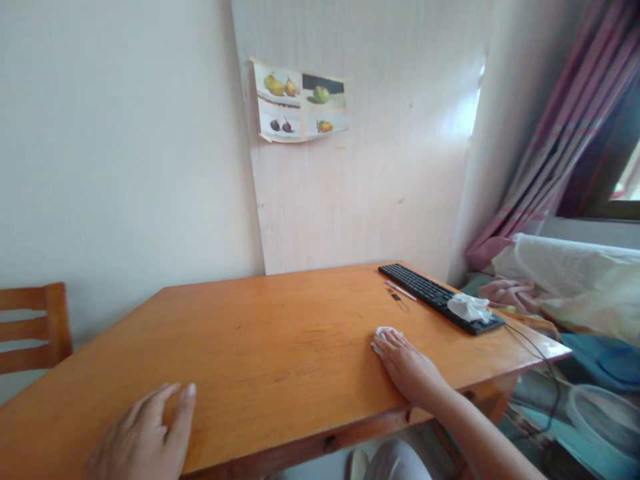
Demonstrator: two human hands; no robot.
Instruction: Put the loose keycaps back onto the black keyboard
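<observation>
My right hand (406, 365) presses a white tissue (386, 331) onto the wooden table (280, 333), right of its middle. Most of that tissue is hidden under the fingers. Over the table's near left part is my left hand (145, 437), empty, its thumb and fingers apart. Whether it touches the wood I cannot tell. Beyond my right hand lie a white pen (401, 291) and a small black object with a thin loop (396, 297). A black keyboard (425, 288) runs along the right side, with a crumpled white tissue (469, 307) on its near end.
A wooden chair (55, 327) stands at the left. The keyboard's cable (545, 360) hangs over the right edge, near a clear plastic tub (605, 417). Fabric and bags are piled at the right below a pink curtain (545, 160). Fruit pictures (301, 103) hang on the wall.
</observation>
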